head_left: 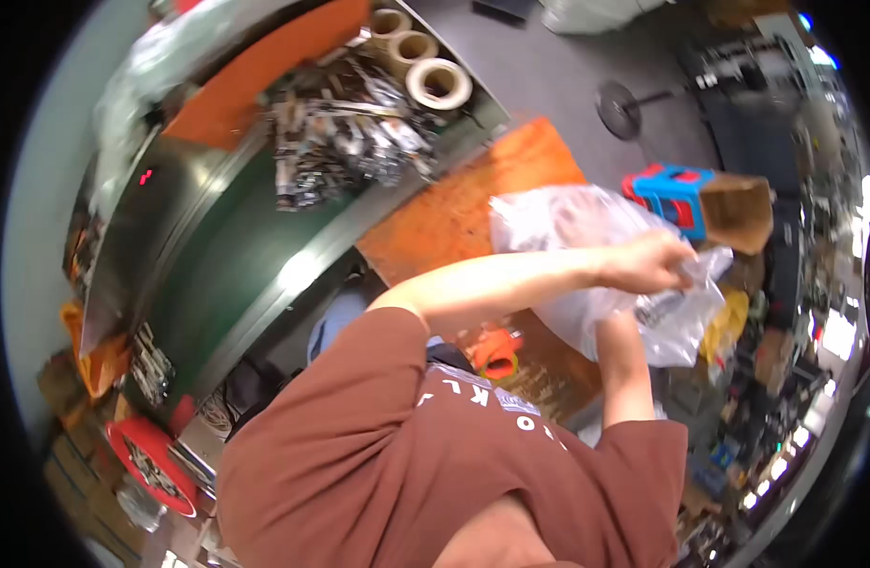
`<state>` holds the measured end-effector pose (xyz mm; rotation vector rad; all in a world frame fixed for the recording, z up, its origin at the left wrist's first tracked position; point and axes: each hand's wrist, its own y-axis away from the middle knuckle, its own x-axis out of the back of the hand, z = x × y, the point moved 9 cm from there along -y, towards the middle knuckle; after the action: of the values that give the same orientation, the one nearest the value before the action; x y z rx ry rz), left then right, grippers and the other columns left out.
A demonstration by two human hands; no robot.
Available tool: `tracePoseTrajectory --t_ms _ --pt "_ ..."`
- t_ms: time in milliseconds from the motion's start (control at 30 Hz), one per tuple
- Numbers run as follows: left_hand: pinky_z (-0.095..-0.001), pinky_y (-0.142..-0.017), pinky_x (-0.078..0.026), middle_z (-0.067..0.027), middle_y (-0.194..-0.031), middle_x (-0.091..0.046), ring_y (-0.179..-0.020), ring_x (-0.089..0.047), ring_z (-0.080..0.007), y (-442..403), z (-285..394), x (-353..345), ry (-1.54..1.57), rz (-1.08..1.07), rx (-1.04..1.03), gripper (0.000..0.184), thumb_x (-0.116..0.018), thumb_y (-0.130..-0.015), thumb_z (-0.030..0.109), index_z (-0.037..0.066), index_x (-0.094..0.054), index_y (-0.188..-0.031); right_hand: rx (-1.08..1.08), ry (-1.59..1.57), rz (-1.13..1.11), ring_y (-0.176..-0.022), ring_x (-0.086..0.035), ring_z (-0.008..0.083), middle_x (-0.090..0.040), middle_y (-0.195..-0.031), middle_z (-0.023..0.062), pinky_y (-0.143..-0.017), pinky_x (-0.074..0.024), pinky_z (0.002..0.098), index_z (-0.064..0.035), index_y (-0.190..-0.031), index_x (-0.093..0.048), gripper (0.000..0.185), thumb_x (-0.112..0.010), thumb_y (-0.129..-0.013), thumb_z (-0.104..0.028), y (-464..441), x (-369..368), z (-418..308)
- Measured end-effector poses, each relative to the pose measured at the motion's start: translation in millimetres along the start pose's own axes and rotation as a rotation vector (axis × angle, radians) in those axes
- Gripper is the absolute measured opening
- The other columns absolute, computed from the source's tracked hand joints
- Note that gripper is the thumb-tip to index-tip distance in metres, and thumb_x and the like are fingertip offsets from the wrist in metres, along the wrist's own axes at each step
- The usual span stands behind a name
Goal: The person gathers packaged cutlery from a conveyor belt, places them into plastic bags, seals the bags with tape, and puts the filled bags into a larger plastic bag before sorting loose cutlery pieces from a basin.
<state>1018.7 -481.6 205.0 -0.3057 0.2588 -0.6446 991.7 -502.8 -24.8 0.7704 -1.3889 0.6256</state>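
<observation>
A clear plastic bag [558,222] lies spread over an orange board and reaches to the right. My left hand [651,262] stretches across from the left, its fingers closed on the plastic near the bag's upper right. My right forearm [627,374] comes up from below to the bag. The fingers of my right hand are hidden behind or within the plastic and my left arm. Greyish shapes show through the bag below my left hand; I cannot make them out. An orange ring-shaped object [496,355] sits close to my body, left of the bag.
A green-topped bench [236,251] on the left carries a heap of metal parts [349,133] and several tape rolls [439,84]. The orange board [444,222] lies beside it. A blue-and-red crate [676,199] and a cardboard box [738,210] stand beyond the bag. A red round container [151,469] is at lower left.
</observation>
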Motion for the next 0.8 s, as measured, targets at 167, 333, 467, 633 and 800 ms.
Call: tracePoseTrajectory --t_ms 167,333,467,633,800 --pt "-0.0401 -0.092 -0.042 -0.0214 -0.111 -0.056 -0.106 -0.054 -0.0329 65.0 37.5 90.2 -0.258 0.106 0.041 0.065 -0.072 -0.08 0.037 -0.004 -0.045 -0.123 -0.219 -0.169 -0.287 -0.109 -0.053 0.0291 -0.06 -0.112 0.0156 -0.093 -0.041 0.0413 -0.0023 -0.098 -0.064 0.027 -0.056 -0.082 -0.022 14.2 93.6 4.4" --pt "-0.0315 -0.082 -0.048 -0.0117 -0.103 -0.061 -0.092 -0.059 -0.0195 255.0 1.2 317.3 -0.187 1.091 0.25 0.034 -0.061 -0.087 0.017 0.0 -0.053 -0.115 -0.524 -0.542 -0.171 -0.106 -0.057 0.0229 -0.063 -0.109 0.0148 -0.092 -0.0434 0.0357 0.0027 -0.101 -0.064 0.024 -0.049 -0.092 -0.012 -21.9 318.5 -69.4" --pt "-0.0276 -0.073 -0.047 -0.0051 -0.09 -0.064 -0.08 -0.058 -0.0123 322.2 6.9 347.9 0.063 1.145 0.212 0.019 -0.054 -0.089 0.012 0.002 -0.057 -0.105 -0.108 -1.079 0.372 -0.095 -0.06 0.0142 -0.066 -0.107 0.0112 -0.087 -0.0443 0.0256 0.0052 -0.108 -0.063 0.023 -0.054 -0.092 -0.009 -261.9 350.9 -196.2" --pt "-0.0265 -0.073 -0.048 -0.0056 -0.089 -0.065 -0.08 -0.06 -0.0108 381.2 39.6 361.3 0.008 0.823 0.341 0.022 -0.053 -0.091 0.015 0.003 -0.06 -0.107 0.237 -0.581 0.447 -0.131 -0.038 0.0285 -0.049 -0.135 0.0125 -0.113 -0.0118 0.0472 -0.0136 -0.127 -0.055 0.049 -0.053 -0.09 -0.045 -564.4 284.3 -284.8" --pt "-0.0252 -0.071 -0.049 -0.0062 -0.09 -0.067 -0.08 -0.061 -0.0101 526.2 71.6 429.1 -0.177 1.255 0.374 0.02 -0.055 -0.09 0.015 0.003 -0.061 -0.106 -0.005 -0.722 0.074 -0.083 -0.059 0.0126 -0.068 -0.087 0.0052 -0.078 -0.045 0.0319 -0.006 -0.103 -0.069 0.035 -0.058 -0.089 -0.037 -652.8 233.9 -240.4"
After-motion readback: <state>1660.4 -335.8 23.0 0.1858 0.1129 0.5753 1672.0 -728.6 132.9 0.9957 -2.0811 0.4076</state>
